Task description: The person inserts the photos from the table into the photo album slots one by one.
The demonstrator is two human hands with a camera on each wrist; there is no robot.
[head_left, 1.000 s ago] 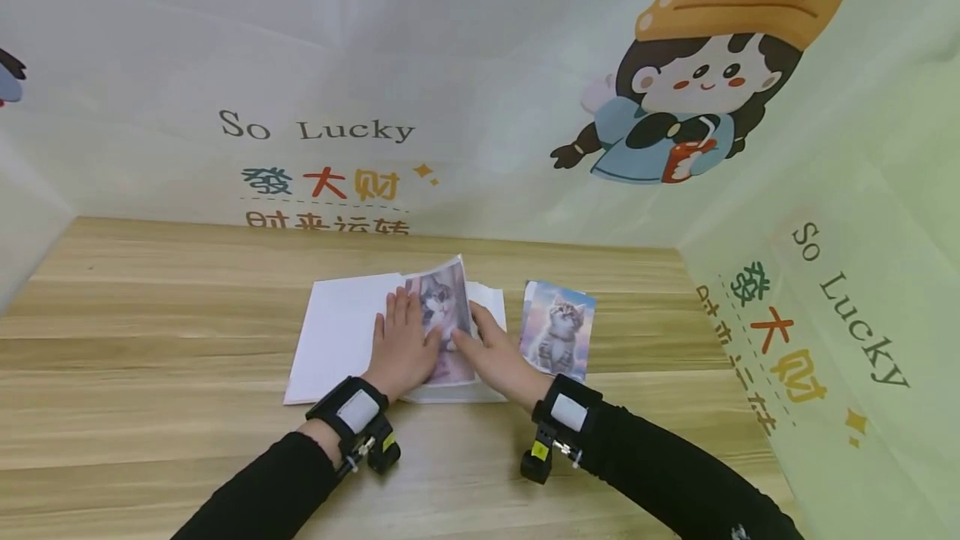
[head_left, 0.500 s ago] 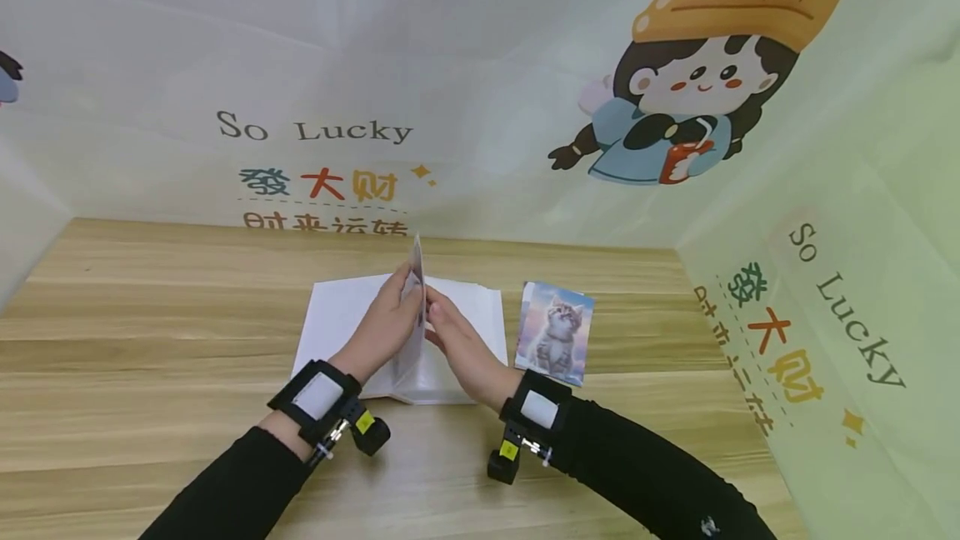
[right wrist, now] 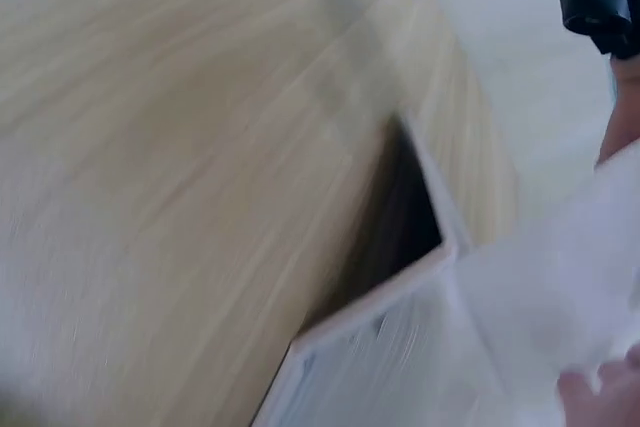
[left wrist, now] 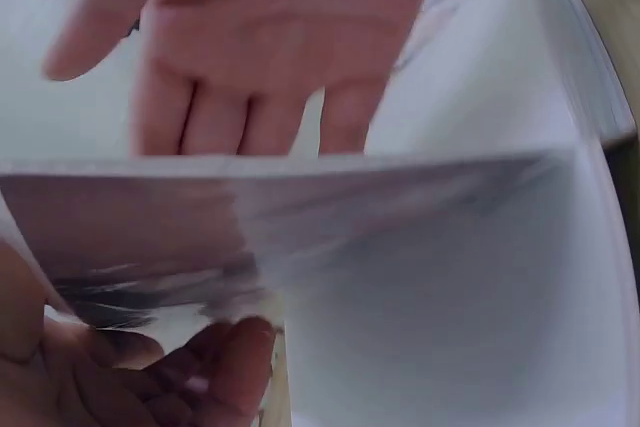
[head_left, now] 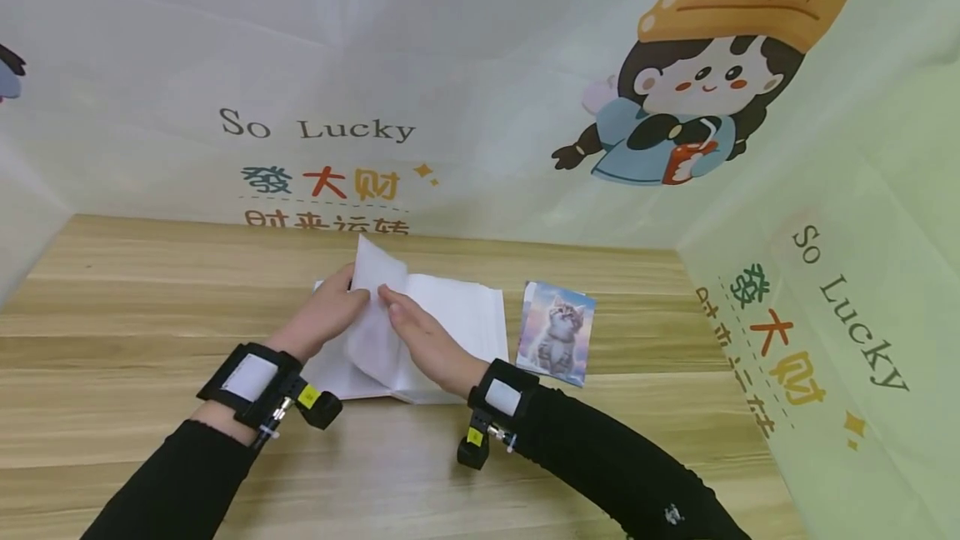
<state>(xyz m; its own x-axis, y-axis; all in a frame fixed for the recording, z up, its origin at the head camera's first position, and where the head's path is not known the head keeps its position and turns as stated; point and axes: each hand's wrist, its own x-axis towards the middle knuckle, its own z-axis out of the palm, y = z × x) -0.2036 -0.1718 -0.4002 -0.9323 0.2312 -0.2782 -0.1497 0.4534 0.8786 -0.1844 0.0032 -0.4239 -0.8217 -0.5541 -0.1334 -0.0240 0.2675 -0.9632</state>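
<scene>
"White on the face seen from above, one page (head_left: 375, 340) is held raised over an open album (head_left: 465, 315) on the desk (head_left: 150, 298). Is it firmly gripped?"

"By the left hand (head_left: 318, 315), that cannot be told: its thumb is seen at the page's edge, but a pinch is not clearly shown. By the right hand (head_left: 431, 336) nothing is gripped; its fingers are stretched straight along the white face."

"And the printed picture (left wrist: 130, 237)?"

"It is borne on the other face, toward the left hand. A leftward page turn seems to be in hand, so the sheet is best steered by its outer edge, with no crease pressed in."

"Could anything be harmed?"

"The binding might be strained by an upward tug; a smooth arc is called for. The kitten card (head_left: 558, 332), just beside the album, is best avoided."
</scene>
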